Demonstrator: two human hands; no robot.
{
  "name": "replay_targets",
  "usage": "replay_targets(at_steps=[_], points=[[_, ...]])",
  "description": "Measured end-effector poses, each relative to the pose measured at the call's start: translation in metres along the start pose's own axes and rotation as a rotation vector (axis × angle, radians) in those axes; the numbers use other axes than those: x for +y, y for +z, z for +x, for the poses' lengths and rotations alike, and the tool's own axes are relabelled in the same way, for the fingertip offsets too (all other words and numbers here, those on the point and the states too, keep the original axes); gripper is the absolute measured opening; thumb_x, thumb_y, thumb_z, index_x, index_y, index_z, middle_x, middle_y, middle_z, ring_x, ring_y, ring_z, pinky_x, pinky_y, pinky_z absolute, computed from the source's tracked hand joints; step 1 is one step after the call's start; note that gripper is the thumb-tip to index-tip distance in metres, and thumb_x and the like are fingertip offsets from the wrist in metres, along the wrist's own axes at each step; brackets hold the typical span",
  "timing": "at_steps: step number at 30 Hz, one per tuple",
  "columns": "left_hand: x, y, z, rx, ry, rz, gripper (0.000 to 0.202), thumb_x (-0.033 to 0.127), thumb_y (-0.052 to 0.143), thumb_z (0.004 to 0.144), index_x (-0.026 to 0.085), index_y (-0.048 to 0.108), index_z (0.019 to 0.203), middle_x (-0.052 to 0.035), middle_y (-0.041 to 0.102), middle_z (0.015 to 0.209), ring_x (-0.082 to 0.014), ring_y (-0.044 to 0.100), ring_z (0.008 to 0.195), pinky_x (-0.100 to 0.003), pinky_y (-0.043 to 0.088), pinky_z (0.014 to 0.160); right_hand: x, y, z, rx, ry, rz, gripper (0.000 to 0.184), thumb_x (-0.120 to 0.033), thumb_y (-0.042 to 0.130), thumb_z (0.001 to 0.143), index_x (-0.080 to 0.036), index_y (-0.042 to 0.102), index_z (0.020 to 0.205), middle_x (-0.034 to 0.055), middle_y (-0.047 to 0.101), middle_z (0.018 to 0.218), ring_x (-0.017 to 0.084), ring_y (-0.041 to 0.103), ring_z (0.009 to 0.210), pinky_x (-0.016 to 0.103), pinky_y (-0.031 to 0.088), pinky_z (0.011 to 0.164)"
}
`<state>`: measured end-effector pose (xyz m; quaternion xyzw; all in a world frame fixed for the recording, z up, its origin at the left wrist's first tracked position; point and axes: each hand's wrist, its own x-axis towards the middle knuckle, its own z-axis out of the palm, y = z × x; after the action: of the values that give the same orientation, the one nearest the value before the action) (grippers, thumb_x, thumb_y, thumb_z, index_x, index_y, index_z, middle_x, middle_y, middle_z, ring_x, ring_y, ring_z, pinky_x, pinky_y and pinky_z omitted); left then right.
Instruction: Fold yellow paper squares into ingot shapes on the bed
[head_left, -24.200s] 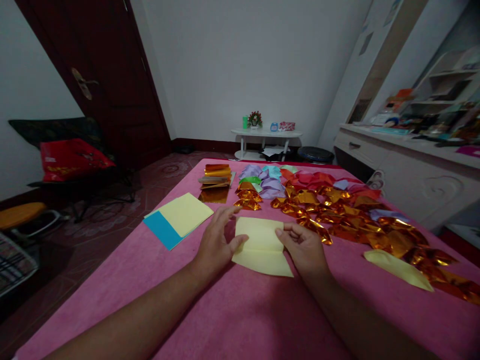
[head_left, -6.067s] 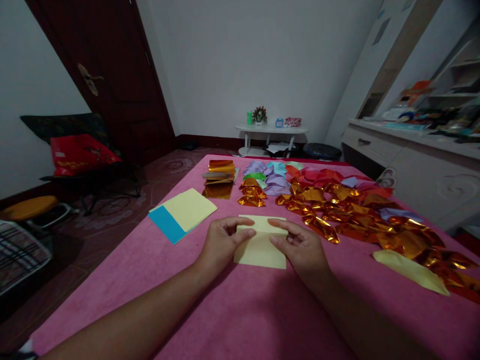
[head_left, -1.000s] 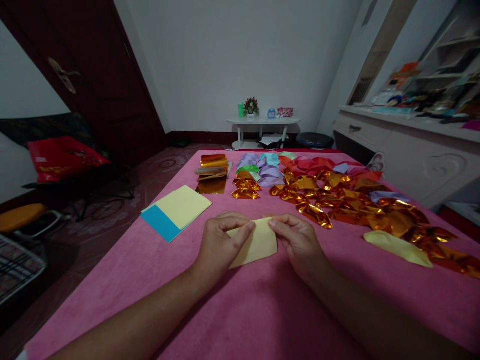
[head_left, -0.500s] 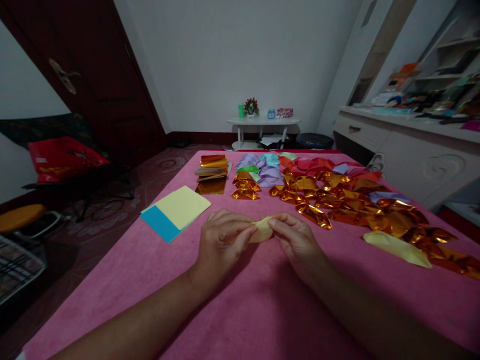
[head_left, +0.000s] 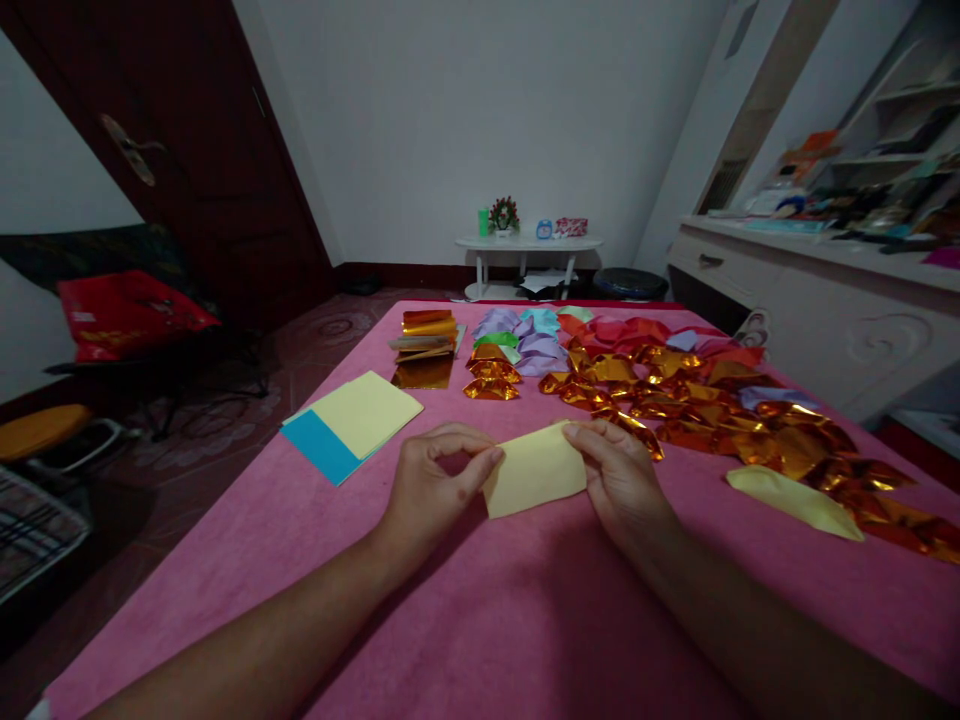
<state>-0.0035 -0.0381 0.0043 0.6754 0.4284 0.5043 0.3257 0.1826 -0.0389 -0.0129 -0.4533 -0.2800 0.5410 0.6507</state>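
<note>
Left hand [head_left: 433, 488] is closed in a pinch, thumb and forefinger on the left short edge of the folded yellow paper [head_left: 535, 470]; right hand [head_left: 622, 482] is closed on the right short edge, fingers curled over the far corner. The paper is held low over the middle of the pink tablecloth [head_left: 465, 630], its long axis running left to right, with the right end angled slightly away from the body. A yellow-on-blue sheet stack [head_left: 352, 425] is noted to the left, gold foil sheets [head_left: 426, 350] beyond it, and folded foil pieces [head_left: 675, 400] spread to the right.
</note>
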Motion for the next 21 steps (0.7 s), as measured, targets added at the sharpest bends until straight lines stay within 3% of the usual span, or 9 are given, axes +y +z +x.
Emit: replay_targets(at_steps=[9,21], points=[[-0.0068,-0.0019,0.0036,-0.062,-0.264,-0.209,0.011,0.022,0.071,0.069,0.014,0.071,0.062,-0.0049,0.069,0.067,-0.0131,0.061,0.061,-0.023,0.049,0.057,-0.0012,0.0000,0.0011,0.021,-0.033,0.033,0.019,-0.026,0.082,0.054,-0.017,0.066,0.061,0.0012,0.069,0.063,0.013,0.059,0.052,0.025,0.048,0.051],[-0.0015,-0.0033,0.0047,-0.052,-0.390,-0.278,0.014,0.024,0.074,0.064,0.012,0.068,0.060,-0.0067,0.070,0.069,-0.0114,0.060,0.057,-0.021,0.046,0.052,-0.0001,0.0004,-0.0006,0.058,-0.098,-0.016,0.020,-0.027,0.082,0.053,-0.017,0.068,0.062,0.0020,0.069,0.062,0.013,0.058,0.050,0.024,0.048,0.049]])
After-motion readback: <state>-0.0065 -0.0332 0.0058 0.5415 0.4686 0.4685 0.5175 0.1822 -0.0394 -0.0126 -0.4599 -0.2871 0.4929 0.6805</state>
